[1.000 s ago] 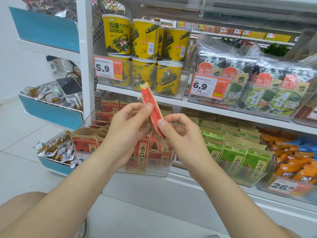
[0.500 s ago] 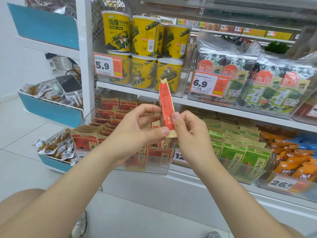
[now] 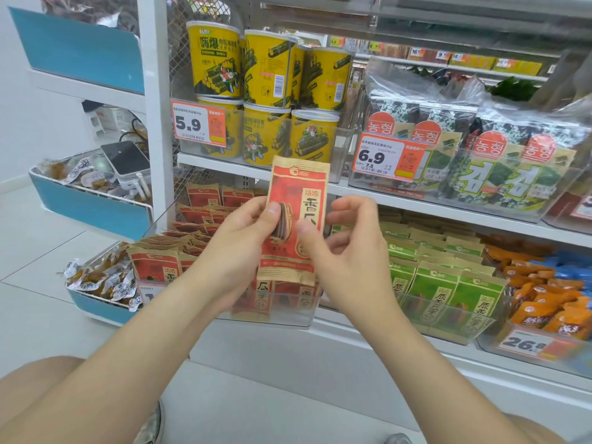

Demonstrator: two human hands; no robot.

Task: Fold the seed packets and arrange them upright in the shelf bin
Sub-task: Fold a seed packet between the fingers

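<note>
A red and tan seed packet (image 3: 296, 187) stands upright in front of me, its printed face toward the camera. My left hand (image 3: 237, 248) pinches its left edge with the thumb on the front. My right hand (image 3: 349, 251) pinches its right side, thumb on the front and fingers behind. Below and behind it, a clear shelf bin (image 3: 288, 318) holds several more red seed packets (image 3: 153, 270), some upright at the front and others stacked leaning toward the back.
A neighbouring clear bin of green packets (image 3: 448, 293) sits to the right, with orange snack bags (image 3: 544, 302) beyond. The shelf above carries yellow seaweed tubs (image 3: 266, 78) and seaweed packs (image 3: 499, 168). Blue-fronted racks of wrapped snacks (image 3: 99, 280) stand at left.
The packet has turned from edge-on to face-on toward me and now sits a little lower. Both hands shifted their pinch to its two sides.
</note>
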